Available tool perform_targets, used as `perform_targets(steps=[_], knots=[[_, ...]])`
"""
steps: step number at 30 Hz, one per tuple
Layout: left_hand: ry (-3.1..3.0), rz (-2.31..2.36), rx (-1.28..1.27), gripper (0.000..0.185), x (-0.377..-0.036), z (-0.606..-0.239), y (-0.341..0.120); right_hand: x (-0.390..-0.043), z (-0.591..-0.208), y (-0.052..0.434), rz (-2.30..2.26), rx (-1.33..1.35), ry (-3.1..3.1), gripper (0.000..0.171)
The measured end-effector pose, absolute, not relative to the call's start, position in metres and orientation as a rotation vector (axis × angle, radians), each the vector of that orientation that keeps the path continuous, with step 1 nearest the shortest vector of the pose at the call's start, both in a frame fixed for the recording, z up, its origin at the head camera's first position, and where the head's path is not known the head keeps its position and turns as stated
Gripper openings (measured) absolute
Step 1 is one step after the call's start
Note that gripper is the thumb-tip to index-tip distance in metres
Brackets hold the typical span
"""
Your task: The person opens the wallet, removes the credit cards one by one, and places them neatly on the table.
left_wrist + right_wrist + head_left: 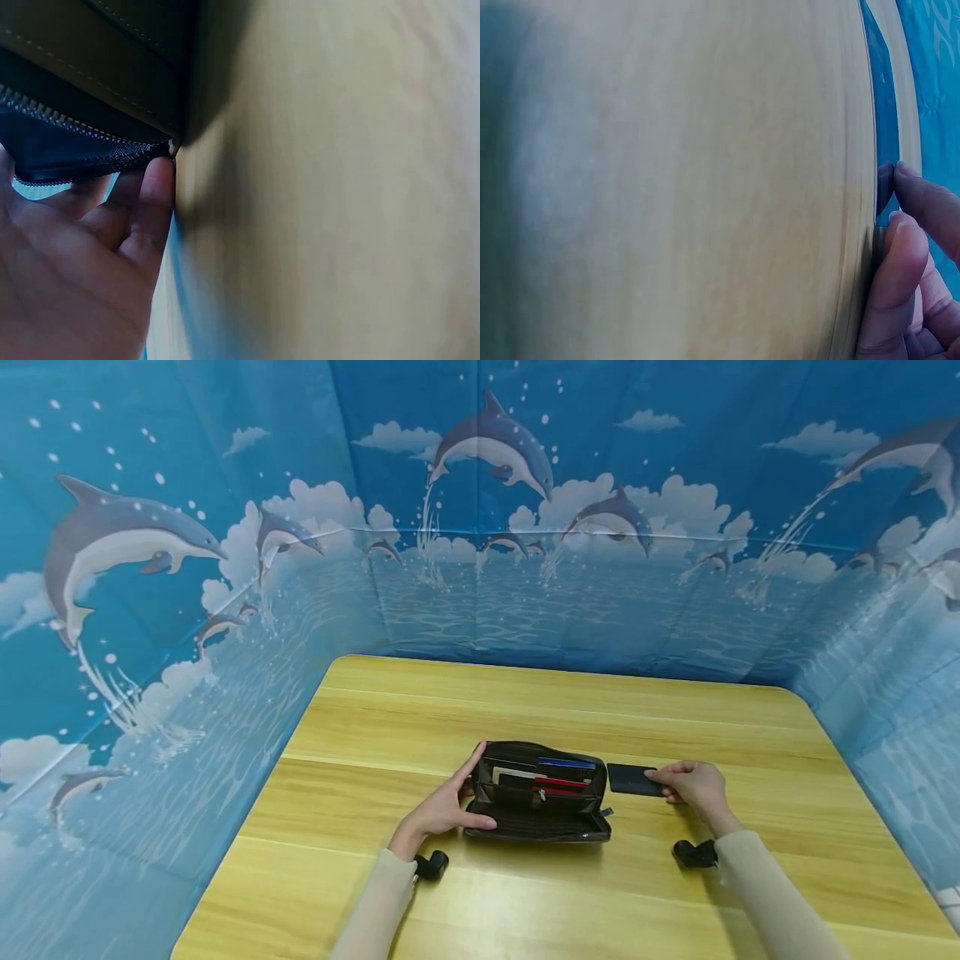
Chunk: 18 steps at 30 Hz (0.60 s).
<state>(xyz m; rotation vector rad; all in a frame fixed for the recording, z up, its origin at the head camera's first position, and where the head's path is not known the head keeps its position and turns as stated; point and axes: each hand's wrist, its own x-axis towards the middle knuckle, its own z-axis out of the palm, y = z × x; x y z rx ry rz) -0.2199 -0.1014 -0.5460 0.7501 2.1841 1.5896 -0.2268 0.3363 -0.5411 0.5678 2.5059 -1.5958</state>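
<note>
The open wallet [537,792] lies near the middle of the desk [450,893], closer to the near edge than to the far edge. Several cards stand in its slots, among them a blue card [566,763] and a red card [561,783].

The left hand [448,802] braces the wallet's left end: the fingers are extended along the far-left corner and the thumb lies on the near flap. The left wrist view shows straight fingers against the zipper edge [82,154], so the hold is a press, not a grip.

The right hand [693,783] pinches the right end of a dark card [632,779], which lies flat on the desk just beside the wallet's right end. The right wrist view shows two fingertips [900,262] closed on the card's thin edge.

Risks:
- The pinch is shallow and the card lies flush on the desk; the card may slip from the fingertips on lifting.
- The wallet is only pressed. A sideways push from the card may slide it toward the left edge or fold a flap shut.
- A tilted insertion may snag on the seated cards or the zipper pull [604,812].
</note>
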Motion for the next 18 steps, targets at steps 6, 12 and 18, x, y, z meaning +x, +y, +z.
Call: perform_targets(steps=[6, 12, 18], knots=[[2.180, 1.590, 0.747, 0.111, -0.219, -0.545, -0.101, -0.224, -0.540, 0.335, -1.563, 0.551, 2.537, 0.039], [2.175, 1.590, 0.743, 0.111, -0.219, -0.545, -0.100, -0.221, -0.539, 0.334, -1.574, 0.546, 2.591, 0.047], [2.171, 1.599, 0.727, 0.111, -0.218, -0.543, -0.101, -0.223, -0.527, 0.323, -1.487, 0.532, 2.730, 0.059]])
